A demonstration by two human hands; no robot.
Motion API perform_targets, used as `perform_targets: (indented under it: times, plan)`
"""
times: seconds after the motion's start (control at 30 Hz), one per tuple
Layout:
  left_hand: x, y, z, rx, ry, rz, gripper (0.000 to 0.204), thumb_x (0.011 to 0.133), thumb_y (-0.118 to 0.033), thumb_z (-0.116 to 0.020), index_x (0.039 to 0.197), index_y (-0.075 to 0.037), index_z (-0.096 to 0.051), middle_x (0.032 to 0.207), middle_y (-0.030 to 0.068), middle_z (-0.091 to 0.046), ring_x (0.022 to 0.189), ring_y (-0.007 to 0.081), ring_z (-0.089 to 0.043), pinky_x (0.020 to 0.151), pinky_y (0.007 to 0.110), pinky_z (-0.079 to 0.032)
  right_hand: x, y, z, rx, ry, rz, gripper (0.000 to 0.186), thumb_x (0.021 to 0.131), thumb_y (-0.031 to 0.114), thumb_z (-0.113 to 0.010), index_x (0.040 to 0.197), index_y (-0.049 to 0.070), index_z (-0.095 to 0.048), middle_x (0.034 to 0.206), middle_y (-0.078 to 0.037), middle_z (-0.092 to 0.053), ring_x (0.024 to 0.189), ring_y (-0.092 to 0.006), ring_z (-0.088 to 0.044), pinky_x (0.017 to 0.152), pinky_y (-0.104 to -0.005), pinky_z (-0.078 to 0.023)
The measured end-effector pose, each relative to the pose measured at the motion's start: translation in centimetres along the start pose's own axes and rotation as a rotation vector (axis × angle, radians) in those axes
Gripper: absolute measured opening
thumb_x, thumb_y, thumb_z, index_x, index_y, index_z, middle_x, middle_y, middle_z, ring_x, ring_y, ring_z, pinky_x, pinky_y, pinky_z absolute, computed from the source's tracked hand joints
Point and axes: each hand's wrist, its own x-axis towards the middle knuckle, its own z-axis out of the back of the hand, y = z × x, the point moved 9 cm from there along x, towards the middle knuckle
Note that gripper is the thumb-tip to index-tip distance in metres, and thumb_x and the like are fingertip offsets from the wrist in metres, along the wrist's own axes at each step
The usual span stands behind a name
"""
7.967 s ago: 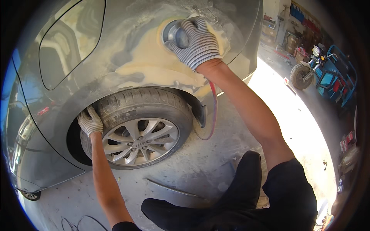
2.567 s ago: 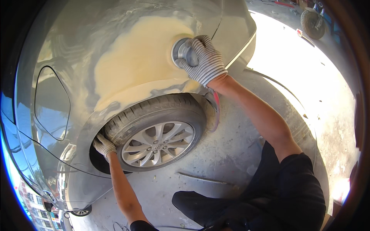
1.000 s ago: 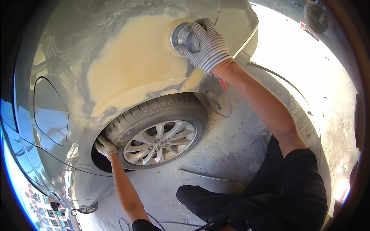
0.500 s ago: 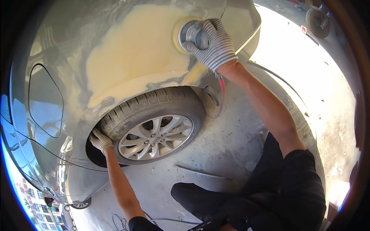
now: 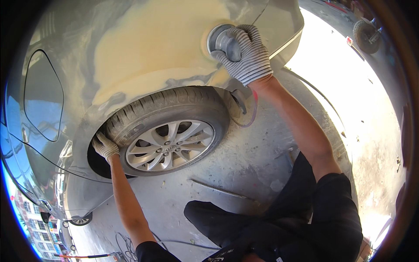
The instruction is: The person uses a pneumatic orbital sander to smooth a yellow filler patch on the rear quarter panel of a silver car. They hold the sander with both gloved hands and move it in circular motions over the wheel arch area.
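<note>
My right hand (image 5: 248,56), in a striped knit glove, is wrapped round a round palm sander (image 5: 227,43). The sander's disc lies against the right part of a cream filler patch (image 5: 152,48) on the car's grey rear panel. From beneath that hand a reddish hose (image 5: 255,107) curves down. My left hand (image 5: 105,147), gloved too, is at the left side of the wheel arch, between its edge and the tyre (image 5: 170,102). Its fingers reach upward, somewhat apart, and their tips are partly hidden; I see nothing held in them.
The silver alloy rim (image 5: 170,145) faces me below the patch. A thin rod (image 5: 220,189) lies on the dusty concrete floor (image 5: 244,161). Dark cables (image 5: 126,249) coil at lower left, and a black hose (image 5: 316,89) runs across the floor at right. My bent knee (image 5: 205,218) is close to the wheel.
The view has shifted slightly, so the wheel appears farther up and left. My right hand still holds the sander against the panel; my left hand stays in the wheel arch.
</note>
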Motion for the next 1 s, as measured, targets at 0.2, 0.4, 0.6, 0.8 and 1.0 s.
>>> perform_targets:
  times: [0.2,0.4,0.6,0.8,1.0]
  plan:
    - [0.0,0.3,-0.1,0.003,-0.004,0.025,0.06,0.108,-0.039,-0.06,0.135,0.014,-0.064,0.136,0.0346,-0.067,0.12,0.0453,-0.066,0.107,0.047,-0.049,0.1,-0.5,0.0,-0.009,-0.035,-0.086,0.065,0.077,0.04,-0.096,0.121,0.004,-0.064,0.121,-0.019,-0.061,0.105,-0.0381,-0.07,0.089,-0.0465,-0.064]
    - [-0.2,-0.2,-0.3,-0.008,0.011,0.02,0.06,0.108,-0.039,-0.06,0.135,0.015,-0.064,0.133,0.0345,-0.068,0.117,0.0457,-0.067,0.106,0.047,-0.05,0.9,-1.1,0.8,0.0,-0.048,-0.093,0.066,0.075,0.039,-0.097,0.119,0.004,-0.062,0.12,-0.018,-0.061,0.102,-0.0373,-0.07,0.089,-0.0464,-0.062]
    - [0.3,0.9,0.4,0.031,-0.002,-0.007,0.059,0.109,-0.039,-0.06,0.134,0.014,-0.064,0.133,0.0327,-0.069,0.116,0.0423,-0.068,0.106,0.046,-0.051,-1.1,1.4,-0.4,0.03,0.009,0.057,0.061,0.078,0.04,-0.094,0.121,0.006,-0.067,0.127,-0.02,-0.06,0.104,-0.0406,-0.071,0.087,-0.0473,-0.065]
    - [-0.4,0.3,-0.7,-0.09,0.026,0.059,0.058,0.109,-0.036,-0.063,0.137,0.014,-0.061,0.137,0.0284,-0.069,0.118,0.0342,-0.067,0.107,0.04,-0.05,-0.9,-0.2,0.3,0.016,-0.003,-0.121,0.058,0.078,0.039,-0.094,0.117,0.007,-0.067,0.126,-0.019,-0.059,0.106,-0.04,-0.071,0.089,-0.0482,-0.064]
    - [-0.2,1.0,-0.3,-0.097,-0.001,0.068,0.058,0.109,-0.037,-0.062,0.136,0.015,-0.062,0.136,0.0292,-0.069,0.118,0.0361,-0.067,0.107,0.041,-0.05,-0.3,-1.7,0.2,-0.029,-0.031,-0.14,0.06,0.079,0.04,-0.094,0.117,0.004,-0.066,0.124,-0.02,-0.059,0.105,-0.0383,-0.07,0.086,-0.0478,-0.064]
